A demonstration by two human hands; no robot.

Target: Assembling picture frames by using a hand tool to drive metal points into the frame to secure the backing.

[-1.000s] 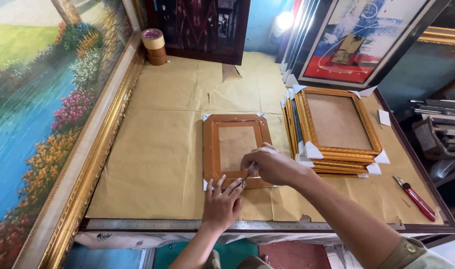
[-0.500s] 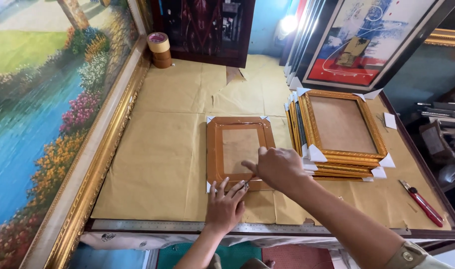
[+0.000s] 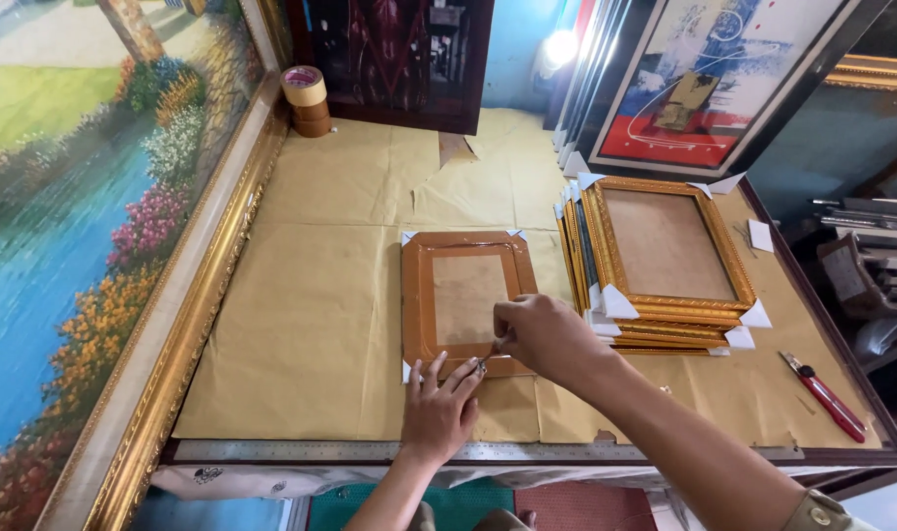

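Landmark: small wooden frame (image 3: 465,300), lying face down near the middle of the paper-covered tabletop (image 3: 311,324).
Left hand (image 3: 438,413): fingers spread, tips pressing the frame's near rail flat.
Right hand (image 3: 545,336): fingertips pinched on a thin tool, too small to identify, at the frame's near rail, just beside the left fingertips.
Step in hand: likely fixing the backing along the near rail; the next bit of work there calls for firm downward pressure and a short, controlled stroke.
Right of frame: stack of gold frames (image 3: 665,265) close by, little room.
Left of frame: open paper up to the large painting (image 3: 85,216).
Near edge: metal ruler (image 3: 301,451).
Far right: red cutter (image 3: 824,395).
Far corner: tape rolls (image 3: 306,98).
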